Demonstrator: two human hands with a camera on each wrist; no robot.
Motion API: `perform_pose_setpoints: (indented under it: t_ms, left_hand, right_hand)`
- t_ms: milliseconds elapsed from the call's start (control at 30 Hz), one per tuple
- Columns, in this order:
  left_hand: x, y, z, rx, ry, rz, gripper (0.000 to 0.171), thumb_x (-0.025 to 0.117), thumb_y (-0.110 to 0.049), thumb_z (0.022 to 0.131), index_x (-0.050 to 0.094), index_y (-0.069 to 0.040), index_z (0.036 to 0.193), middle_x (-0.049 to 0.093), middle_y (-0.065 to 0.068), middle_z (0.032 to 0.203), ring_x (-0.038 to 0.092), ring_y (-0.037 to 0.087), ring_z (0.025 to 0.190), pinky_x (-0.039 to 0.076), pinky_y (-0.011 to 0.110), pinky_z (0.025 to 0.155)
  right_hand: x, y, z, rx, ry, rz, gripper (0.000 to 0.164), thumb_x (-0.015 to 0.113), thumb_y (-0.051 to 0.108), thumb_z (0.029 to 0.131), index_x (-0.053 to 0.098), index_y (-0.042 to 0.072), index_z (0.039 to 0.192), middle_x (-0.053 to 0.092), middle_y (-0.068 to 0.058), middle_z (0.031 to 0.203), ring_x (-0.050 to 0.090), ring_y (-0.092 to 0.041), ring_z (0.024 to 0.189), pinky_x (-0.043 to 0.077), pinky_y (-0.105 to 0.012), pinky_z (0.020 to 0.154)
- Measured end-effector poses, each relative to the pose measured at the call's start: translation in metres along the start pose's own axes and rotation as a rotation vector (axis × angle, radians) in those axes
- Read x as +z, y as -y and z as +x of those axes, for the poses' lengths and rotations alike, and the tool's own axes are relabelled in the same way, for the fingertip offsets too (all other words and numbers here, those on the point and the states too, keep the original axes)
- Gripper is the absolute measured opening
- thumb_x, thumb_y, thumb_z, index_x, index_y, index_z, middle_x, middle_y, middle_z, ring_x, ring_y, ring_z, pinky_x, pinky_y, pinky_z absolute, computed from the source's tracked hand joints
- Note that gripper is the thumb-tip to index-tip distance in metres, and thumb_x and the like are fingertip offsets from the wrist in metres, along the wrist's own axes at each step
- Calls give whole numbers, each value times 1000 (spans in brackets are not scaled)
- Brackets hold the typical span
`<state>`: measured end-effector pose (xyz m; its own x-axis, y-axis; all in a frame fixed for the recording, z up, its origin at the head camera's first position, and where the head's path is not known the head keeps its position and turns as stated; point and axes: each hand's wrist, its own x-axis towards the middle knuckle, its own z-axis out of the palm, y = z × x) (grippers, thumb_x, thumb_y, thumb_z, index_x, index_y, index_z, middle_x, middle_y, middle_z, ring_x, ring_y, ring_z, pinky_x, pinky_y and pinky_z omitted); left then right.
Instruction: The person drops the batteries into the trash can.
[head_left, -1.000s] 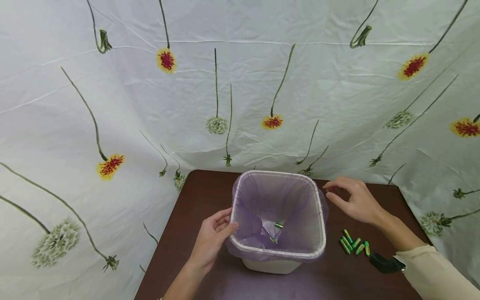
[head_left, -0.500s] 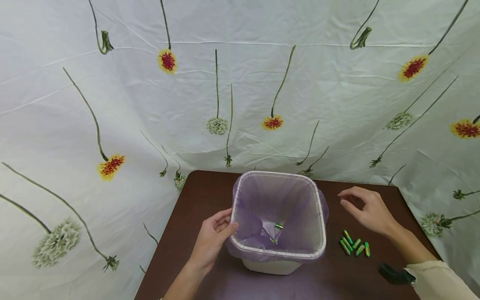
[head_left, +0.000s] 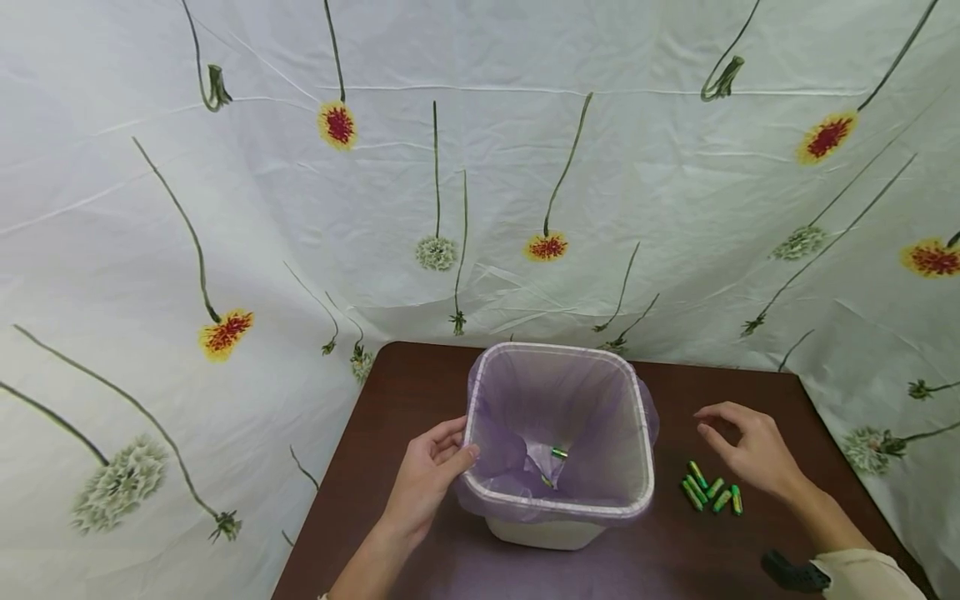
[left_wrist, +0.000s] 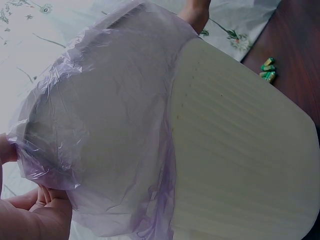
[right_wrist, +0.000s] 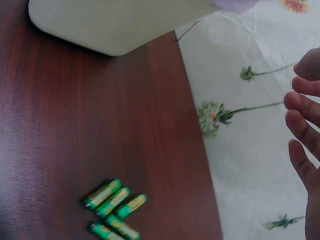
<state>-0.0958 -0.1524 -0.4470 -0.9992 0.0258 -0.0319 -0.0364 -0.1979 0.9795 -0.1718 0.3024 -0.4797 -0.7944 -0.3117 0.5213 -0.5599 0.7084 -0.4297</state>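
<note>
A pale bin [head_left: 543,533] stands on the table, lined with a thin purple bag [head_left: 504,392] folded over its rim. My left hand [head_left: 426,479] grips the left side of that rim, thumb inside and fingers outside; the left wrist view shows the fingers [left_wrist: 52,200] against the liner. Down inside the bin lie a green battery [head_left: 558,452] and another, partly covered by the liner. To the right of the bin is a small group of green batteries [head_left: 715,489]. My right hand [head_left: 753,446] hovers just beyond them, fingers loosely bent, holding nothing.
The dark brown table [head_left: 405,392] ends at a pale cloth [head_left: 360,192] printed with flowers, hanging behind and at both sides. A black band [head_left: 795,573] sits at my right wrist, by the sleeve.
My right hand has moved away from the bin's right rim, rightward and toward me, near the batteries. The left hand keeps its hold on the rim.
</note>
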Motion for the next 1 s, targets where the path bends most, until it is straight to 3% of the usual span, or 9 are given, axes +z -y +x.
perform_pose_setpoints:
  t_ms: [233,400,1000]
  left_hand:
    - [0,0,0,6,7,-5,50,70,7,88,56,14,135,66,18,107,66,20,94,56,26,82]
    - [0,0,-1,8,7,-4,50,70,7,88,55,15,135,66,18,107,66,20,94,56,26,81]
    - [0,0,0,0,6,-3,50,71,6,89,56,14,136,66,18,108,66,21,95,56,26,82]
  right_hand:
    - [8,-12,-23,96,-9,39,20,78,0,87,76,12,103,72,-2,95,62,-3,82,45,-12,69]
    - [15,-20,-43,177,-32,50,18,77,-2,88,76,9,103,71,-2,94,62,-4,79,46,-12,67]
    - [39,-48,-99,404,-29,-62,17,79,4,88,76,6,105,67,3,87,56,-1,72,46,-23,59]
